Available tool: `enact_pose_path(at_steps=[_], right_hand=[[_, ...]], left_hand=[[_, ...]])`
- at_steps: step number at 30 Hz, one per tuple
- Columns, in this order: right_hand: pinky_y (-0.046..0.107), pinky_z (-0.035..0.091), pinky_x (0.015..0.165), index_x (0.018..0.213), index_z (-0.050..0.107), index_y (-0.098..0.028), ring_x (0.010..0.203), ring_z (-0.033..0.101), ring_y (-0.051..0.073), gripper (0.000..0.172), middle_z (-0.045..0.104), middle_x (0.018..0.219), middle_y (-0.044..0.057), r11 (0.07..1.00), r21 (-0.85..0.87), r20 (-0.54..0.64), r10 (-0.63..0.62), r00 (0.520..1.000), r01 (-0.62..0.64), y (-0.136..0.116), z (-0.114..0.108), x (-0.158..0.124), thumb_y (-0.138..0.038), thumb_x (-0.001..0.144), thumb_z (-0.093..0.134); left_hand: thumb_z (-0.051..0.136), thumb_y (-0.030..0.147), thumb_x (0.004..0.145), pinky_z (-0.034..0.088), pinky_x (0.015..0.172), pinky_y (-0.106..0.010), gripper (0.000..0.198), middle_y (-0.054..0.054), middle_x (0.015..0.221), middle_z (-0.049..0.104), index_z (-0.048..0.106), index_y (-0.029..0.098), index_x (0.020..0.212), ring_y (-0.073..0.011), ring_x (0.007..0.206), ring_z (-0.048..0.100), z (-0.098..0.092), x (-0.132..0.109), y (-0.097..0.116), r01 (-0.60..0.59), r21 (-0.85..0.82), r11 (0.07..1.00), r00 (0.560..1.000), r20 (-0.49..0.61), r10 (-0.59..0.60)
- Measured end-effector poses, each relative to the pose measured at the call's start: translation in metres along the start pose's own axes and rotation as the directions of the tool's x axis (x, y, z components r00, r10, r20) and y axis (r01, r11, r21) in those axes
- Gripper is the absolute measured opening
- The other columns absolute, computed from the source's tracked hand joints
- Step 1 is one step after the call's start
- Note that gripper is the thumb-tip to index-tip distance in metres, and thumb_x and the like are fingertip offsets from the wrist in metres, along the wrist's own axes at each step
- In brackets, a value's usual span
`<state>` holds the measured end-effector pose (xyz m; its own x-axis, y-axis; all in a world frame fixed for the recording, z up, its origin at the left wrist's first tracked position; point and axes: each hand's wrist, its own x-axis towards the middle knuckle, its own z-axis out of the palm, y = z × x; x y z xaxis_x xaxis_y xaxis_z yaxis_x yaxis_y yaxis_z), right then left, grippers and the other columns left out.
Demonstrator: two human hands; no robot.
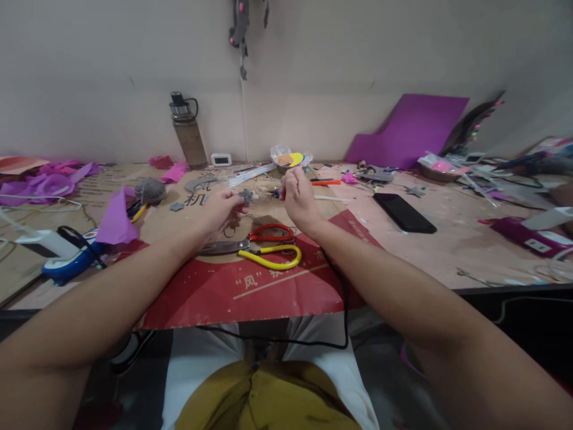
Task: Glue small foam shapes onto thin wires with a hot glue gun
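My left hand (226,210) pinches a small grey fuzzy star-like piece (246,196) above the cardboard. Facing it, my right hand (298,194) is closed. A small dark bluish tip (276,192) pokes out from its left side; the rest is hidden by the fingers. Just below both hands lie scissors (269,254) with one red and one yellow handle, their blades pointing left. A black cord (346,310) hangs from under my right forearm over the table edge. Left of my left hand rests another grey star (176,206).
A red-printed cardboard sheet (201,298) covers the table front. Behind it are a bottle (190,140), a small clock (221,159) and a grey yarn ball (151,191). A black phone (404,213) lies right, purple sheet (412,128) behind. Blue (74,266) and magenta (530,236) power strips flank.
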<state>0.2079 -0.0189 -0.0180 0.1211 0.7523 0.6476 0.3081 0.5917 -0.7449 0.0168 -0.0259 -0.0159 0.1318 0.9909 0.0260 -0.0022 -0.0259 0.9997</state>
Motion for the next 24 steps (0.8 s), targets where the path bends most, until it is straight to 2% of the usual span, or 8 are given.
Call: enact_pose_path(at_steps=[4, 7, 10, 13, 15, 19, 21, 24], right_hand=[[0.029, 0.032, 0.059, 0.069, 0.03, -0.026, 0.061, 0.038, 0.014, 0.027, 0.036, 0.063, -0.003, 1.0, -0.024, 0.121, 0.008, 0.993, -0.005, -0.005, 0.003, -0.004, -0.033, 0.095, 0.034], [0.029, 0.03, 0.058, 0.066, 0.031, -0.025, 0.06, 0.038, 0.014, 0.03, 0.036, 0.06, -0.003, 0.998, -0.045, 0.26, -0.019, 0.965, 0.032, -0.014, 0.005, -0.01, -0.034, 0.094, 0.037], [0.029, 0.03, 0.058, 0.063, 0.033, -0.024, 0.06, 0.038, 0.013, 0.035, 0.038, 0.058, -0.003, 0.995, -0.07, 0.36, -0.047, 0.932, 0.077, -0.017, 0.007, -0.015, -0.038, 0.095, 0.038], [0.028, 0.03, 0.059, 0.063, 0.037, -0.023, 0.059, 0.038, 0.013, 0.036, 0.041, 0.058, -0.003, 0.99, -0.097, 0.412, -0.055, 0.91, 0.103, -0.014, 0.008, -0.018, -0.039, 0.096, 0.038], [0.028, 0.029, 0.06, 0.064, 0.04, -0.022, 0.06, 0.038, 0.012, 0.036, 0.042, 0.059, -0.003, 0.987, -0.107, 0.449, -0.06, 0.892, 0.12, -0.013, 0.008, -0.02, -0.038, 0.096, 0.039], [0.028, 0.029, 0.062, 0.063, 0.042, -0.021, 0.06, 0.039, 0.011, 0.035, 0.043, 0.059, -0.003, 0.983, -0.132, 0.52, -0.042, 0.853, 0.129, -0.016, 0.007, -0.022, -0.033, 0.096, 0.04], [0.028, 0.03, 0.062, 0.062, 0.042, -0.021, 0.06, 0.039, 0.011, 0.035, 0.043, 0.059, -0.003, 0.979, -0.159, 0.543, -0.017, 0.84, 0.123, -0.017, 0.006, -0.022, -0.033, 0.095, 0.04], [0.028, 0.029, 0.06, 0.062, 0.042, -0.021, 0.058, 0.039, 0.011, 0.036, 0.043, 0.059, -0.003, 0.974, -0.201, 0.56, 0.024, 0.828, 0.107, -0.017, 0.006, -0.024, -0.034, 0.095, 0.041]], left_hand=[[0.064, 0.014, 0.067, 0.045, 0.052, -0.021, 0.009, -0.006, 0.067, 0.066, 0.055, 0.015, 0.065, -0.01, 0.055, 0.059, 0.0, 0.001, 0.006, -0.027, -0.044, 0.999, 1.0, -0.01, 0.027], [0.066, 0.015, 0.069, 0.045, 0.052, -0.021, 0.007, -0.003, 0.064, 0.063, 0.059, 0.014, 0.068, -0.0085, 0.052, 0.055, -0.011, 0.01, 0.014, -0.085, -0.007, 0.996, 0.996, -0.027, 0.085], [0.066, 0.017, 0.071, 0.042, 0.05, -0.021, 0.01, -0.002, 0.069, 0.064, 0.066, 0.014, 0.08, -0.0071, 0.049, 0.052, -0.042, 0.026, 0.025, -0.161, 0.096, 0.982, 0.971, -0.162, 0.175], [0.065, 0.017, 0.073, 0.043, 0.052, -0.021, 0.013, -0.002, 0.071, 0.065, 0.068, 0.015, 0.085, -0.0074, 0.052, 0.053, -0.086, 0.039, 0.034, -0.2, 0.325, 0.924, 0.903, -0.306, 0.303], [0.063, 0.017, 0.074, 0.042, 0.054, -0.019, 0.011, 0.0, 0.068, 0.064, 0.068, 0.016, 0.084, -0.0068, 0.053, 0.053, -0.116, 0.044, 0.036, -0.085, 0.463, 0.882, 0.916, -0.312, 0.252], [0.066, 0.013, 0.069, 0.038, 0.048, -0.019, 0.008, -0.001, 0.058, 0.06, 0.069, 0.014, 0.076, -0.008, 0.048, 0.049, -0.162, 0.045, 0.033, 0.102, 0.552, 0.827, 0.945, -0.313, 0.093], [0.068, 0.014, 0.067, 0.036, 0.047, -0.019, 0.008, -0.001, 0.056, 0.06, 0.07, 0.014, 0.075, -0.0093, 0.049, 0.051, -0.174, 0.044, 0.03, 0.175, 0.581, 0.795, 0.95, -0.313, 0.019], [0.073, 0.02, 0.064, 0.033, 0.045, -0.02, 0.006, -0.001, 0.053, 0.059, 0.07, 0.016, 0.068, -0.0102, 0.048, 0.049, -0.182, 0.042, 0.027, 0.211, 0.625, 0.752, 0.96, -0.276, -0.04]])
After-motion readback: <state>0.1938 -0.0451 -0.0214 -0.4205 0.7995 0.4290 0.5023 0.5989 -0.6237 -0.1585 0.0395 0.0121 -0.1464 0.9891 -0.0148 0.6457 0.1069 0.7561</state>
